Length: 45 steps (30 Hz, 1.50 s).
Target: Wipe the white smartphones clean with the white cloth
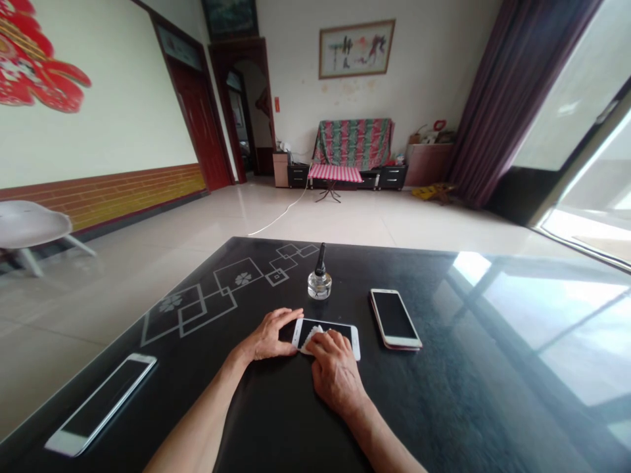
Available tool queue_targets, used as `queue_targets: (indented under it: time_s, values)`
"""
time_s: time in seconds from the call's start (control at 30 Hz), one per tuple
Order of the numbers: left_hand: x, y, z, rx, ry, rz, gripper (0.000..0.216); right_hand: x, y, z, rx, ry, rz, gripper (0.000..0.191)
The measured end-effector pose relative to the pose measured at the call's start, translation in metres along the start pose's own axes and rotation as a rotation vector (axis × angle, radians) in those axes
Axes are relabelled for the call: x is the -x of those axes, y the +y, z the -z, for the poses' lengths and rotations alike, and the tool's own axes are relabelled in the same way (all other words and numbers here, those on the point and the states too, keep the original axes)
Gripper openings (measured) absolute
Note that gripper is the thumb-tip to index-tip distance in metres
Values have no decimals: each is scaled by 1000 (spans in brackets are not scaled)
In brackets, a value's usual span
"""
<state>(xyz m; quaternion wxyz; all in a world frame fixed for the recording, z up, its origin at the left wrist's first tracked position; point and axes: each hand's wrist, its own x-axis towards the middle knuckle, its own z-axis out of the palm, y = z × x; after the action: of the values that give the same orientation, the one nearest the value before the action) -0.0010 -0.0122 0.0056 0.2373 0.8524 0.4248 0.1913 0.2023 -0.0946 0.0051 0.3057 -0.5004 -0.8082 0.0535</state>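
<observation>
A white smartphone (pixel 333 325) lies sideways on the black table, its dark screen facing up. My left hand (pixel 270 336) grips its left end, with the thumb at the near corner and the fingers at the far one. Pressed to the screen under my right hand (pixel 338 373) is a crumpled white tissue (pixel 310 336), held by curled fingers that hide part of it and of the screen. Just beyond the phone stands a small clear glass bottle (pixel 319 286) with a tall black cap.
To the right lies another white-framed phone (pixel 396 318), screen up. A third phone (pixel 101 404) rests near the left edge of the glossy black table (pixel 444 407). A white chair (pixel 32 226) stands at the left, and a small striped-cloth table (pixel 336 173) is farther back.
</observation>
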Motion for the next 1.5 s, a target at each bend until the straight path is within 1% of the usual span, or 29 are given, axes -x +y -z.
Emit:
queue_targets:
  time_s: [0.1,0.23,0.4,0.57,0.77,1.07,1.23,1.4,1.5]
  values:
    - [-1,-1,0,-10,13,-1,78,0,-1,0,-22,2,-13,26]
    - [0,-5,-1,-9,-2,-3,77,3,4,5,-52,-9,-11,26]
    - [0,-3,2,-7,-26,22,77,15,22,24,-24,-31,-26,29]
    - [0,1,5,-4,-59,39,76,31,38,40,-1,-14,-41,34]
    - [1,2,5,9,-47,53,75,41,46,41,28,40,-65,36]
    - [0,0,6,14,-68,43,78,18,47,34,83,49,-96,32]
    - [0,-2,3,24,-21,26,79,6,48,32,96,34,-101,35]
    - [0,0,5,32,-36,31,78,-8,50,27,102,47,-104,35]
    - [0,2,6,33,-38,38,79,-10,50,25,98,54,-107,35]
